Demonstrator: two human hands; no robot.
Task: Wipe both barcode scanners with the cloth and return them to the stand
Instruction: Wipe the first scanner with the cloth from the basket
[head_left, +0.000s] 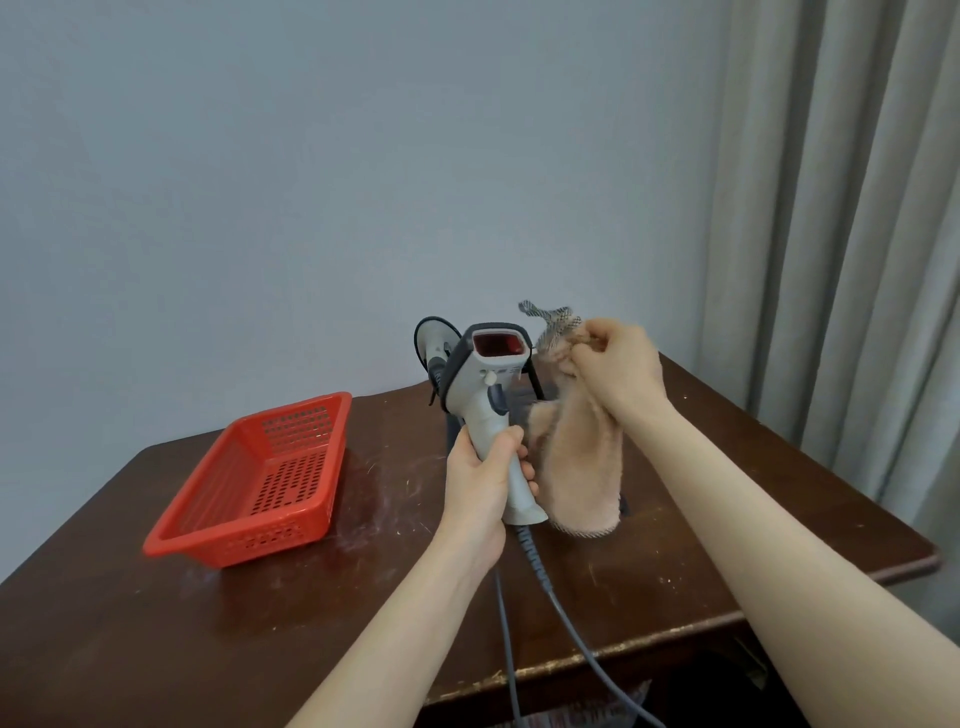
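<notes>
Curled round the handle of a pale grey scanner (488, 374), the left hand (480, 483) holds it upright above the middle of the table (156, 649), with its red window turned toward the camera. The right hand (618, 364) is closed in a pinch on the top of a beige fleecy cloth (582, 467), which hangs down just right of the scanner's handle. A checked strip of the cloth sticks up above the fist. Whether the cloth touches the handle or the left fingertips is hard to make out. Behind the held scanner, a second scanner (434, 343) shows only as a pale head and a dark curved edge at far left; the rest is covered. The stand (535, 382) is mostly hidden by the scanner, hand and cloth. Only a few dark bits of it show, so how the second scanner sits on it cannot be told. A grey cable (566, 618) leaves the bottom of the handle, coiled at first, crosses the near table edge and is cut off by the lower frame. Another cable (506, 639) runs beside it, its upper end lost behind the left wrist. Left of the hands sits a red plastic basket (249, 540), whose slotted floor and walls are in full view. A grey curtain (831, 208) hangs at far right.
</notes>
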